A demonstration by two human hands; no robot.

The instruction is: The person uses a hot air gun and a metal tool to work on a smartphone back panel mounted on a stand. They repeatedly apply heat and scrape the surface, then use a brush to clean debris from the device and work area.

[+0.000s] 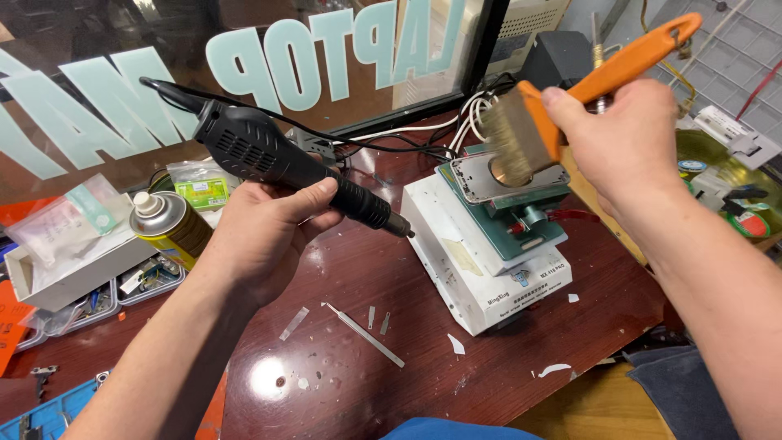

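Observation:
My left hand [265, 232] grips a black corded hot-air tool [285, 163] by its handle, its nozzle pointing right toward a white box-shaped machine [476, 273]. On that machine's green clamp stage [521, 224] lies a silver phone frame [489, 181]. My right hand [619, 138] holds an orange-handled brush [570, 85], and its pale bristles touch the phone frame from above.
A yellow spray can [171, 228] stands left of my left hand, beside a white box [73, 273] of plastic bags and a parts tray [151, 281]. Thin metal strips [366, 334] and white scraps lie on the dark red table [366, 383]. Cables run behind the machine.

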